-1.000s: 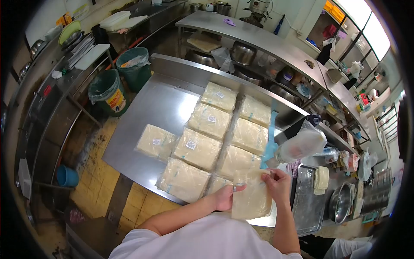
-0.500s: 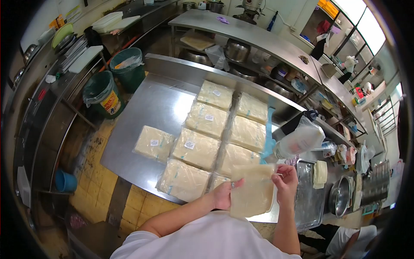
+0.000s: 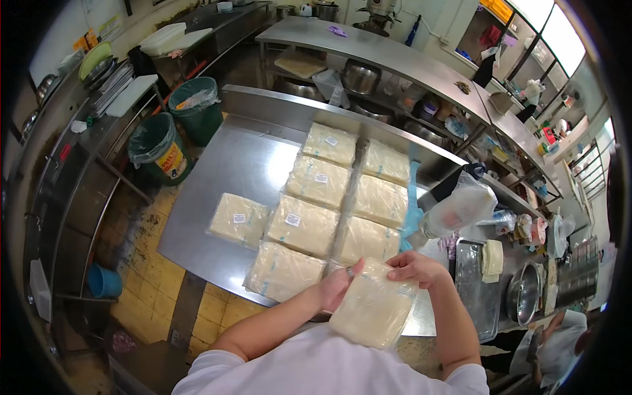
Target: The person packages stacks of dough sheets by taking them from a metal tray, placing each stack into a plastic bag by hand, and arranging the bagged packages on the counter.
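Close to my body, at the near edge of the steel table [image 3: 187,220], I hold a clear plastic pack of flat cream-coloured sheets [image 3: 374,306]. My left hand [image 3: 334,289] grips its upper left edge, thumb on top, a ring on one finger. My right hand [image 3: 418,268] is closed over its upper right edge, with the fingertips on the plastic. Two rows of similar packs [image 3: 303,224] lie flat on the table beyond my hands, some with white labels. One labelled pack [image 3: 238,220] lies apart on the left.
A large clear plastic bag [image 3: 461,204] stands to the right, beside blue plastic [image 3: 413,217]. Beyond it are a metal tray [image 3: 477,289], folded pale sheets [image 3: 492,260] and a steel bowl [image 3: 523,293]. Green bins [image 3: 158,148] stand left. Another person [image 3: 559,349] is at lower right.
The pack has tilted, and its top has swung slightly left. My right hand has moved from its upper right corner onto the top edge. The other person shows more at lower right.
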A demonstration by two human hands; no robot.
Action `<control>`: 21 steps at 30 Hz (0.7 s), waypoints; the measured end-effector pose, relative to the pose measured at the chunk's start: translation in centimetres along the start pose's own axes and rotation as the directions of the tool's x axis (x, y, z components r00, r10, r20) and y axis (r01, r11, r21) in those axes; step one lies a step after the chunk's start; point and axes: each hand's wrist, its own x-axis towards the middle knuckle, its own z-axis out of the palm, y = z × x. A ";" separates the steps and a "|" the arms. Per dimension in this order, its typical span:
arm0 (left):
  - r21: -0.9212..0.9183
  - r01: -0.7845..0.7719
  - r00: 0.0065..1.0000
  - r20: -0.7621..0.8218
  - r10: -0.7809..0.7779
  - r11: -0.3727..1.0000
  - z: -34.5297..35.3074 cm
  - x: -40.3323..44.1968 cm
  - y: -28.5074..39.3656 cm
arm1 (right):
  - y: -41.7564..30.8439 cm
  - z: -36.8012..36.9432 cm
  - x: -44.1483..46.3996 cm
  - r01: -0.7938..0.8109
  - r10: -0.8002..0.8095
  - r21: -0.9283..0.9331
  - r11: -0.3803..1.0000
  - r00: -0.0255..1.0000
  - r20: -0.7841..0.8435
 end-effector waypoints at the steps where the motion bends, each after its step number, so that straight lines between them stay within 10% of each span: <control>1: -0.028 -0.010 0.998 0.061 0.012 1.000 -0.5 -0.6 0.3 | 0.5 0.3 1.2 0.023 -0.021 0.126 0.992 1.000 -0.016; 6: 0.139 -0.298 0.914 -0.243 0.324 0.945 -1.3 -8.1 3.7 | 0.1 1.9 5.1 0.260 -0.189 0.204 0.944 0.932 -0.310; 8: 0.567 -0.319 0.758 -0.328 0.563 0.759 -0.6 -10.3 7.5 | -0.5 4.2 7.3 0.369 -0.250 0.226 0.902 0.871 -0.422; 10: 0.920 0.008 0.578 -0.325 0.748 0.393 -0.9 -11.3 12.0 | -1.9 6.2 10.1 0.451 -0.283 0.259 0.854 0.821 -0.495; 12: 0.955 -0.012 0.412 -0.266 0.871 0.298 1.1 -11.2 14.4 | -2.4 7.5 13.3 0.422 -0.259 0.219 0.880 0.811 -0.525; 15: 0.893 0.439 0.245 -0.218 0.945 0.093 -4.3 -11.4 18.1 | -0.8 7.7 19.4 0.305 -0.232 0.032 0.952 0.786 -0.574; 21: 0.913 0.408 0.151 -0.093 0.984 0.024 -5.4 -10.8 17.4 | 0.0 7.7 20.2 0.185 -0.408 -0.392 0.901 0.666 -0.625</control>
